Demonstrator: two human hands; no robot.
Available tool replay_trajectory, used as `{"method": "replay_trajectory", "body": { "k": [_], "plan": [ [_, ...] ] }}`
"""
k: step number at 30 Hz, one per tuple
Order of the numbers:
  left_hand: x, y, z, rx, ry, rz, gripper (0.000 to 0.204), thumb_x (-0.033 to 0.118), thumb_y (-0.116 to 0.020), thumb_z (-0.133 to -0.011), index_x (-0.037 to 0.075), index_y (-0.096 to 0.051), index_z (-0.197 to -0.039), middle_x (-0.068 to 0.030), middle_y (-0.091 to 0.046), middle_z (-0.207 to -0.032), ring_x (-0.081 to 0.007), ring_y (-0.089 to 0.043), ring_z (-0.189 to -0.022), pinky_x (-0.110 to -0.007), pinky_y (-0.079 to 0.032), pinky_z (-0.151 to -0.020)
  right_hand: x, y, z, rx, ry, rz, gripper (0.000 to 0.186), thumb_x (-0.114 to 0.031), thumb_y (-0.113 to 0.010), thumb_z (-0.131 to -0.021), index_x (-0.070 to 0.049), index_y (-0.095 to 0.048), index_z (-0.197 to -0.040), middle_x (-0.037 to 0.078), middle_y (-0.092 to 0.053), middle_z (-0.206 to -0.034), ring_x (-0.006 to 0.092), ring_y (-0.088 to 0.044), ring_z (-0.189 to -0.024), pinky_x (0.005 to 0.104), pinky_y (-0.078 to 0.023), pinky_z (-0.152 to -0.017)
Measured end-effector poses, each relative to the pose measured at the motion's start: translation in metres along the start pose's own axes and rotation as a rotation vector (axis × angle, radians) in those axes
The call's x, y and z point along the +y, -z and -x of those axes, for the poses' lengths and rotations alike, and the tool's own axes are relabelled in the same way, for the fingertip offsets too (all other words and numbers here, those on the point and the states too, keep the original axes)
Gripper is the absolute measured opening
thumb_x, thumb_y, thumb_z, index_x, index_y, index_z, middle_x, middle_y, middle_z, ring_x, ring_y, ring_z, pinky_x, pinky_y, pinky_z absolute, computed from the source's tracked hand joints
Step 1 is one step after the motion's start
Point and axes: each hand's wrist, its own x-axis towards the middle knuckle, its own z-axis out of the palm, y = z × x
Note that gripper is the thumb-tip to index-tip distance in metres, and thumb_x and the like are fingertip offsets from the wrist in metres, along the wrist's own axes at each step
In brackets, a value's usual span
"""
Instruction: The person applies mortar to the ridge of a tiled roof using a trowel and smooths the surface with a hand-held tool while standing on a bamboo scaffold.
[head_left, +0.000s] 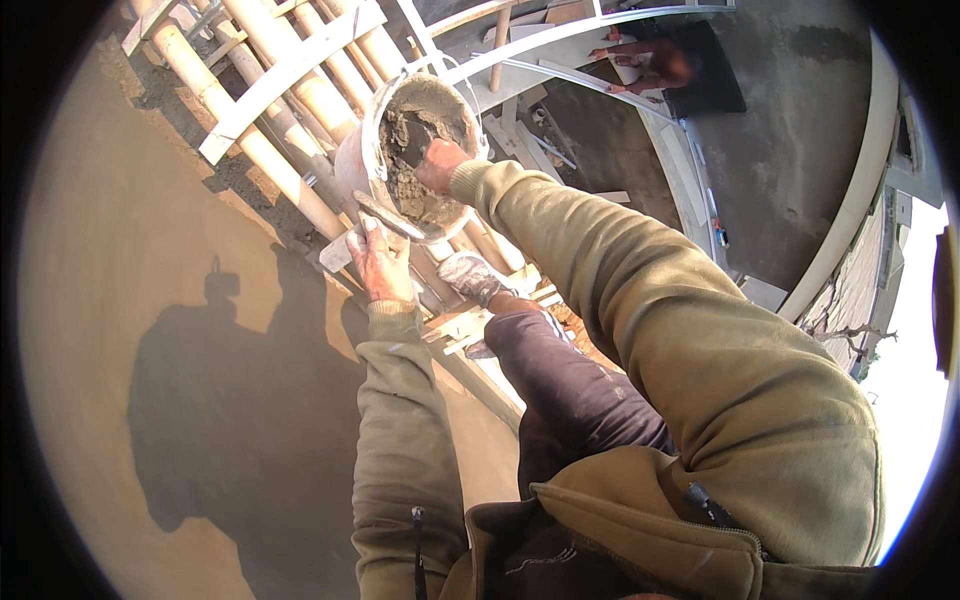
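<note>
In the upper middle of the frame, the right hand [440, 165] was closed on a trowel [410, 140] dug into grey mortar [425, 200] inside a pale bucket [355, 165]. Just below, the left hand [380, 265] gripped a flat board [385, 215] against the bucket's rim. Bamboo scaffold poles [290, 80] ran beside a plastered wall [130, 250] at left.

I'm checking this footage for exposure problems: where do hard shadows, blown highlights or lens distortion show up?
Head view: strong sun casts the person's dark shadow on the plastered wall; the sky at the right rim is blown white; fisheye bends the bamboo poles and leaves black corners; the left hand, right hand and mortar bucket are evenly lit and sharp.
</note>
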Motion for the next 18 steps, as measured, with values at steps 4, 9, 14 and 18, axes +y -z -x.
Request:
{"method": "replay_trajectory", "body": {
  "k": [4,9,14,18],
  "plan": [
    [-0.005,0.010,0.000,0.064,-0.067,-0.006,0.060,0.033,-0.059,-0.105,0.009,-0.034,-0.153,-0.0155,-0.041,-0.152,-0.0342,-0.045,-0.140,-0.055,-0.046,-0.111,0.028,-0.014,0.009,-0.009,0.285,-0.036,0.022,-0.019,-0.064,-0.095,0.001,-0.075,-0.092,0.015,-0.073,-0.078,0.0291,-0.075,-0.075,0.0389,-0.059,-0.069],
    [0.005,-0.005,-0.006,0.017,-0.002,0.005,0.062,0.035,-0.059,-0.105,0.006,-0.033,-0.153,-0.0170,-0.032,-0.160,-0.0376,-0.038,-0.146,-0.055,-0.045,-0.115,0.043,-0.057,-0.051,0.005,0.291,-0.178,0.021,-0.020,-0.066,-0.098,0.000,-0.071,-0.095,0.010,-0.064,-0.068,0.0249,-0.066,-0.059,0.0399,-0.054,-0.056],
    [-0.019,0.027,-0.019,-0.091,-0.188,-0.590,0.054,0.032,-0.055,-0.106,0.007,-0.034,-0.149,-0.0170,-0.035,-0.155,-0.0405,-0.040,-0.144,-0.057,-0.044,-0.115,0.048,-0.038,0.006,-0.199,0.067,-0.843,0.030,-0.031,-0.063,-0.099,-0.004,-0.073,-0.091,0.010,-0.068,-0.072,0.0220,-0.064,-0.057,0.0357,-0.053,-0.053],
    [-0.014,0.028,-0.023,0.003,-0.106,-0.247,0.046,0.031,-0.053,-0.105,0.010,-0.038,-0.144,-0.0168,-0.038,-0.150,-0.0452,-0.041,-0.139,-0.060,-0.044,-0.113,0.066,-0.042,0.017,-0.047,0.205,-0.389,0.034,-0.033,-0.061,-0.100,-0.001,-0.074,-0.099,0.016,-0.071,-0.078,0.0289,-0.070,-0.069,0.0393,-0.056,-0.064]
  ]
}}
